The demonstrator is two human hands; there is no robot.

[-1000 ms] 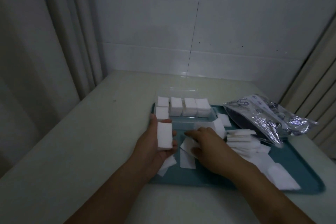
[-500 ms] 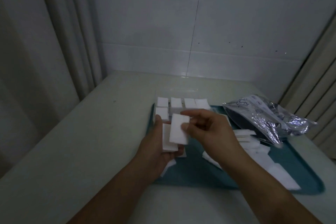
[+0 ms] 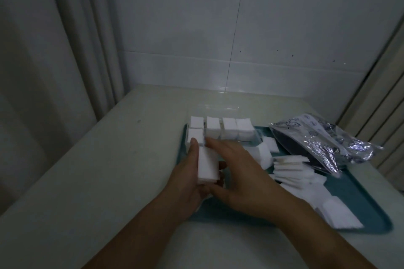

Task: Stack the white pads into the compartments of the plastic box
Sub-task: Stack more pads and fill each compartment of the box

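A pale desk (image 3: 91, 181) fills the scene, running to a tiled wall on the far side. On its right half sits a teal tray (image 3: 369, 207), and at the tray's far-right corner a crinkled silver foil bag (image 3: 323, 137) lies slumped. The clear plastic box (image 3: 220, 131) stands at the tray's far-left corner: 4 far compartments show white stacks, plus 1 more at the near left, while the rest of the near row looks unfilled, though the hands hide part of it. Loose white pads (image 3: 290, 168) spill across the tray to the right of the hands, some fanned, some lying flat.

Now the hands. The left hand (image 3: 188, 179) cradles a small stack of pads (image 3: 207, 165), thumb along its left edge, fingers curled under and around it, just near the box's near-left compartment. The right hand (image 3: 238, 172) hovers over the stack with fingers extended and relaxed, gripping nothing, fingertips reaching toward the box.

These pads look feather-light, soft and compressible, so a stack will likely slew or fan if squeezed unevenly. Best hold, by my reckoning: pinch the 2 long sides, keep the edges squared, lower it straight into an open compartment.
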